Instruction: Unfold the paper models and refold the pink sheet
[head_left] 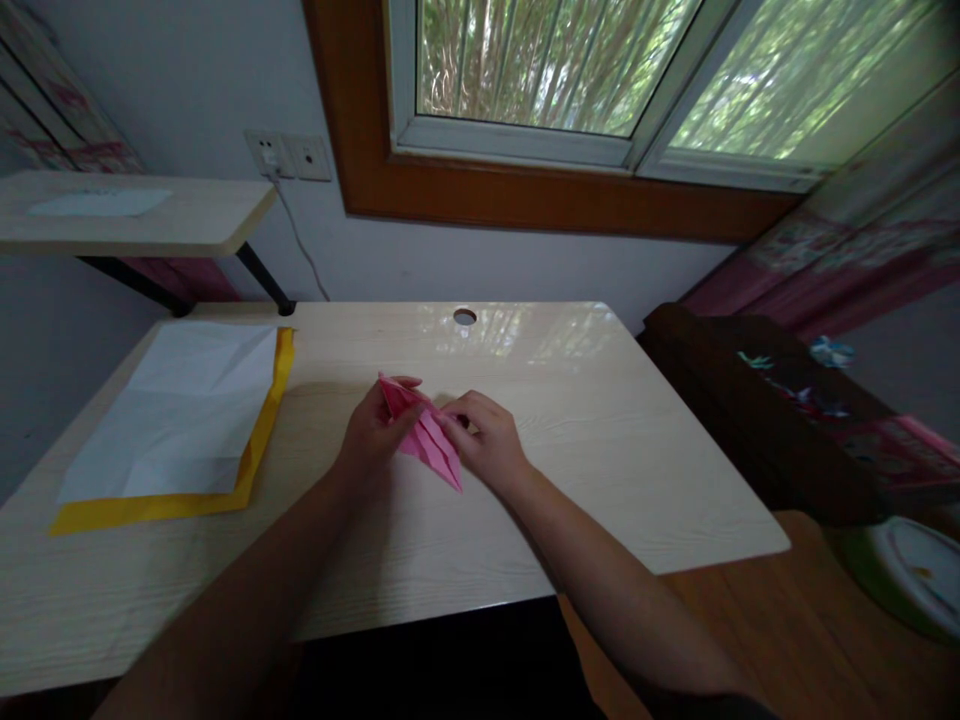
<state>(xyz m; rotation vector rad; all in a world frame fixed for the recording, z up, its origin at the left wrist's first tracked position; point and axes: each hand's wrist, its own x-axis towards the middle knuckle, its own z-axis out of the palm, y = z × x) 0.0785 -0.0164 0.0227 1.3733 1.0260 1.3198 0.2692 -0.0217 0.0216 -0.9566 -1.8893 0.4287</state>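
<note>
A piece of folded pink paper (431, 445) is held between both hands above the middle of the desk. It has several creases and pointed ends, one up to the left and one down to the right. My left hand (375, 425) grips its left part, with the thumb on the near face and the fingers behind. On the other side, my right hand (484, 435) pinches the paper's right edge between thumb and curled fingers. Part of the paper is hidden by the fingers.
White and yellow paper sheets (187, 410) lie on the desk (600, 470) at the left. Behind them stands a raised shelf (202, 225) on black legs. A cable hole (465, 317) is near the desk's back edge. Dark brown furniture (750, 420) stands at the right.
</note>
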